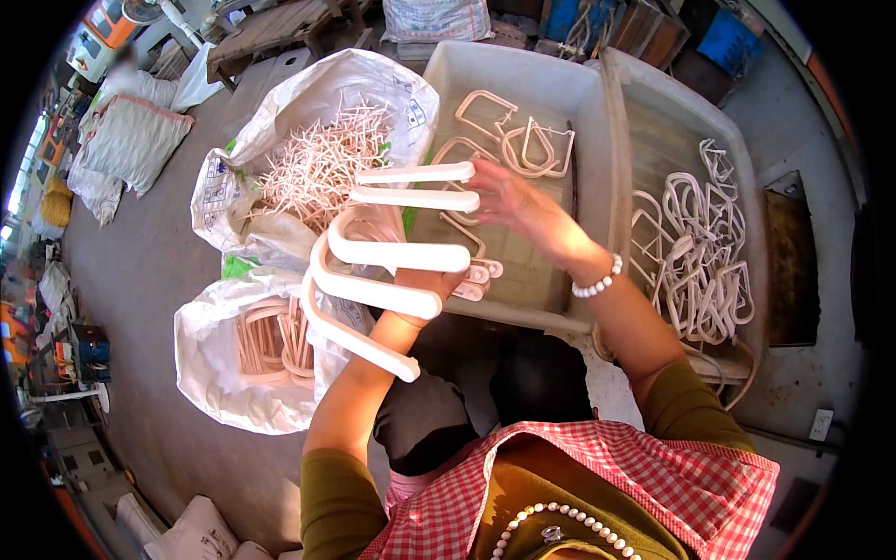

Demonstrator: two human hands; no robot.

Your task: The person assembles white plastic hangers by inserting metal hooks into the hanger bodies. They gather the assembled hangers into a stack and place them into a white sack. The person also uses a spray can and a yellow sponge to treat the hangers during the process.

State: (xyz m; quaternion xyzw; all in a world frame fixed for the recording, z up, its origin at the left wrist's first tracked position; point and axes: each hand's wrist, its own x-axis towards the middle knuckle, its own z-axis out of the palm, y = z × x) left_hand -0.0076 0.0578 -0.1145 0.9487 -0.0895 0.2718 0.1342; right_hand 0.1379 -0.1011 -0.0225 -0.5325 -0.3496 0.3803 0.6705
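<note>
Several pale pink U-shaped plastic pieces [401,254] are stacked in a fan in front of me. My left hand [427,283] is closed round them from below, its fingers mostly hidden by the bars. Small pink parts with rounded ends [479,278] stick out beside that hand. My right hand [509,201] is at the ends of the two upper bars, its fingers stretched and apart. Its fingertips are partly hidden there, and they appear to touch the bar ends. Behind the hands, loose pink looped pieces [530,154] lie in a pale plastic tub [588,121].
A second tub [686,107] on the right holds a tangled heap of pale looped pieces [700,243]. On the left, one white sack [322,79] contains thin pink sticks [322,163]; another sack [210,373] holds curved pieces [271,345]. A wooden bench [271,42] stands behind.
</note>
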